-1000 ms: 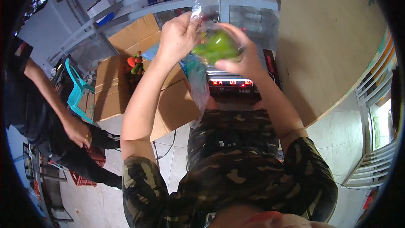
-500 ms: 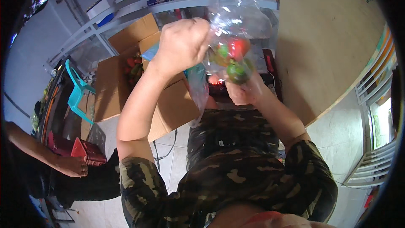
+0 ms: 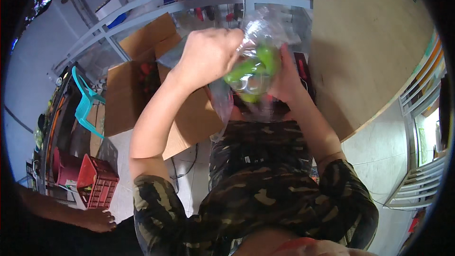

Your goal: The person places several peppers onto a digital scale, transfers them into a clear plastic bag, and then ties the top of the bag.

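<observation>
A clear plastic bag [image 3: 266, 22] hangs in front of me above my lap, with blurred green peppers [image 3: 256, 68] inside it. My left hand [image 3: 212, 53] is closed in a fist around the gathered plastic on the bag's left side. On the other side, my right hand [image 3: 287, 77] curls against the bag and its contents. Its fingers are partly hidden behind the plastic. Another thin plastic bag [image 3: 222, 102] hangs beside the cardboard near my left forearm.
An open cardboard box [image 3: 124, 97] with red produce stands at left. Farther left are a teal plastic chair [image 3: 84, 97], a red crate [image 3: 102, 185] and another person's arm [image 3: 90, 219]. A large wooden board [image 3: 365, 52] rises on the right; a grey metal frame [image 3: 279, 1] runs behind.
The bag has turned, so green peppers face me where red and green showed before. My right hand has risen along the bag's side. The other person's arm has dropped away from the crate.
</observation>
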`<state>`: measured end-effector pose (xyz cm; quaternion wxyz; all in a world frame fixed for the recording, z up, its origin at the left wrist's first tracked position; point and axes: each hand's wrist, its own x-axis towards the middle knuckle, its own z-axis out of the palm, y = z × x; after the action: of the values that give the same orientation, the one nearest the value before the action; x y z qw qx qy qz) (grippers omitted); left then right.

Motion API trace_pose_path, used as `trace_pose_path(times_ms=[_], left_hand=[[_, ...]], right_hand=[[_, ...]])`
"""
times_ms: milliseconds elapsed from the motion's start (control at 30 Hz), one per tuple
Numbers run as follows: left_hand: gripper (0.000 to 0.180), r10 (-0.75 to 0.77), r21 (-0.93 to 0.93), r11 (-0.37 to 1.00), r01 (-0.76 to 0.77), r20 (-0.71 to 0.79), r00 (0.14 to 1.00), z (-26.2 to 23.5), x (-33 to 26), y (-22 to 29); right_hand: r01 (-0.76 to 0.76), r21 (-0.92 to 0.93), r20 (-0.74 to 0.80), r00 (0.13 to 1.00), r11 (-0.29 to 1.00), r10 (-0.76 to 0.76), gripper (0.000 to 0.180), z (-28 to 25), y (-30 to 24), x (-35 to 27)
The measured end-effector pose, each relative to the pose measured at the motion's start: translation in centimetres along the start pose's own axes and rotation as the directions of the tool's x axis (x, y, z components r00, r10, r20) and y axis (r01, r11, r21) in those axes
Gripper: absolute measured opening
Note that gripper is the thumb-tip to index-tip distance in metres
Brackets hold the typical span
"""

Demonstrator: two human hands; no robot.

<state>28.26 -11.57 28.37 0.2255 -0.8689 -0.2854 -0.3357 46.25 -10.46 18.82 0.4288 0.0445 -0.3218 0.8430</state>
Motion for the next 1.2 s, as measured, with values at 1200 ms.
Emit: trace_pose_path(times_ms=[1200], left_hand=[[0.018, -0.124, 0.045, 0.989, 0.144, -0.300, 0.946, 0.4, -0.4, 1.4]], right_hand=[[0.078, -0.728, 0.003, 0.994, 0.681, -0.111, 0.057, 0.5, 1.6, -2.1]])
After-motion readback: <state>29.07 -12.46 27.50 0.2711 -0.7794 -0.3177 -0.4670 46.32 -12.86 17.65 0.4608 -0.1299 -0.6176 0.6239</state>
